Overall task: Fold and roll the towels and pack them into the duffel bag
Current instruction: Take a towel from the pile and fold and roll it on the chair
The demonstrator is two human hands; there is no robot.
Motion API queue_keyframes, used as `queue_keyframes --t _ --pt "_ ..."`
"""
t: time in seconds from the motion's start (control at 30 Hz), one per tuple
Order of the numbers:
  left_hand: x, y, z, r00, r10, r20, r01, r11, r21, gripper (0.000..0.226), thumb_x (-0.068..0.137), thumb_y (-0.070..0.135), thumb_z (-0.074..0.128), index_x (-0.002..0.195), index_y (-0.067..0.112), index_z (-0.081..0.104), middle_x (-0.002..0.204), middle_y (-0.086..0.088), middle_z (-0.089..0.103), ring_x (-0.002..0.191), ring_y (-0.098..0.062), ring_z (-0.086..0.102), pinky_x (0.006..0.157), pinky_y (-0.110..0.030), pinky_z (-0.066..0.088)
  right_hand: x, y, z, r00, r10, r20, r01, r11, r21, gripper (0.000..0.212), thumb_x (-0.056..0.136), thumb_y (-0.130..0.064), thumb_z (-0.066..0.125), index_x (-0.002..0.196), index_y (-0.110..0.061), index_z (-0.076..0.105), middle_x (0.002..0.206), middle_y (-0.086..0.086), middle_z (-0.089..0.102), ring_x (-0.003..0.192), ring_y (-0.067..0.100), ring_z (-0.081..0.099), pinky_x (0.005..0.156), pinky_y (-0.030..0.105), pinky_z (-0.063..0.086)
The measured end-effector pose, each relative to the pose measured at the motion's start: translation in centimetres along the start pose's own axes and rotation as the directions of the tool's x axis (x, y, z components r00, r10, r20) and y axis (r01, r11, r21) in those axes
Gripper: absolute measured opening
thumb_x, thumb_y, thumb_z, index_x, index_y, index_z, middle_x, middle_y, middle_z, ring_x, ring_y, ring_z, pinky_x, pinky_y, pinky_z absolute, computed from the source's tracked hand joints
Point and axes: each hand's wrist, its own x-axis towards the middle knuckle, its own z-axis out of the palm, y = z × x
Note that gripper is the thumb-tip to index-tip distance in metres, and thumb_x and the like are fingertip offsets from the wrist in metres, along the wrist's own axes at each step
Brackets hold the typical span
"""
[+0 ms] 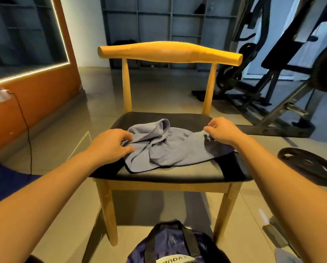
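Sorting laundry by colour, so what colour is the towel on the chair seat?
The towel is light grey-blue with dark edging; head view.

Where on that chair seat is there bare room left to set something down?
The seat is bare along its front edge, before the towel, and behind it toward the backrest posts. The middle is crowded: crumpled towel, left hand and right hand gripping its ends.
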Motion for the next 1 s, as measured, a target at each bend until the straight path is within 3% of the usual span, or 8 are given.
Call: queue_keyframes --t 0.13,0.23,0.43,0.53,0.63,0.7,0.8,1.0 --pt "0.2 0.0 0.4 0.995 -0.079 -0.069 0.070 0.990 -0.121 0.008 0.093 0.029 0.069 0.091 0.026 0.076 0.090 0.006 0.071 0.083 -0.016 0.063 0.071 -0.030 0.046 0.4 0.5 0.7 0.988 0.153 0.012 -0.154 0.984 0.089 0.031 0.089 -0.030 0.069 0.077 -0.002 0.073 0.074 0.011 0.071 0.075 0.028 0.065 0.067 0.035 0.048" --pt "0.5 0.2 0.6 0.987 -0.128 -0.093 0.107 0.973 -0.203 0.015 0.094 0.022 0.067 0.081 0.026 0.073 0.084 0.007 0.070 0.078 -0.011 0.062 0.065 -0.026 0.041 0.5 0.4 0.2 0.980 0.181 0.083 -0.188 0.978 0.086 0.022 0.088 -0.017 0.073 0.071 -0.004 0.068 0.071 0.010 0.063 0.073 0.028 0.058 0.067 0.036 0.046" --pt "0.7 0.2 1.5 0.983 -0.153 -0.097 0.134 0.974 -0.185 0.021 0.089 0.039 0.074 0.106 0.027 0.072 0.100 0.008 0.062 0.090 -0.016 0.061 0.079 -0.034 0.053 0.6 0.0 -1.9 0.958 0.066 0.280 -0.097 0.991 0.096 0.015 0.088 -0.013 0.070 0.076 -0.006 0.075 0.075 0.010 0.069 0.067 0.021 0.060 0.061 0.030 0.050" --pt "1.1 0.3 1.5 0.968 -0.188 -0.167 0.156 0.970 -0.188 0.009 0.093 0.029 0.070 0.097 0.024 0.077 0.095 0.005 0.061 0.087 -0.018 0.061 0.075 -0.030 0.046 0.3 -0.3 -3.4 0.936 0.024 0.352 -0.077 0.987 0.139 0.012 0.085 -0.018 0.074 0.075 -0.012 0.079 0.076 0.005 0.071 0.069 0.018 0.060 0.059 0.028 0.044" --pt "1.4 0.8 1.2 0.951 -0.216 -0.219 0.143 0.941 -0.305 0.010 0.095 0.022 0.067 0.090 0.022 0.075 0.088 0.005 0.067 0.078 -0.010 0.060 0.067 -0.024 0.041 0.7 -0.2 -2.8 0.984 -0.004 0.178 -0.016 0.993 0.113 0.012 0.088 -0.016 0.071 0.088 -0.006 0.077 0.089 0.012 0.073 0.078 0.024 0.065 0.063 0.032 0.050" --pt "1.6 1.1 1.0 0.936 -0.232 -0.266 0.120 0.918 -0.379 0.011 0.096 0.022 0.064 0.088 0.021 0.072 0.084 0.006 0.068 0.078 -0.009 0.060 0.065 -0.023 0.041 1.3 0.4 -1.7 0.997 0.001 0.080 -0.008 0.996 0.089 0.021 0.093 -0.013 0.066 0.111 -0.004 0.070 0.107 0.015 0.071 0.093 0.029 0.067 0.080 0.041 0.057" --pt "2.0 1.7 0.8 0.922 -0.236 -0.307 0.069 0.881 -0.468 0.012 0.096 0.023 0.065 0.088 0.019 0.072 0.082 0.007 0.069 0.079 -0.008 0.062 0.067 -0.026 0.045 1.2 1.2 -0.5 0.981 0.019 0.195 -0.062 0.974 0.219 0.046 0.097 -0.015 0.064 0.141 -0.009 0.052 0.131 0.010 0.061 0.109 0.024 0.061 0.095 0.039 0.053" --pt "2.3 2.9 0.7 0.905 -0.328 -0.270 0.090 0.769 -0.633 0.025 0.089 0.030 0.076 0.075 0.010 0.073 0.071 -0.004 0.067 0.065 -0.012 0.056 0.060 -0.023 0.043 1.2 0.8 -1.9 0.981 -0.038 0.192 -0.022 0.954 0.299 0.010 0.094 -0.013 0.068 0.095 -0.008 0.077 0.086 -0.003 0.069 0.072 0.010 0.055 0.056 0.017 0.038"
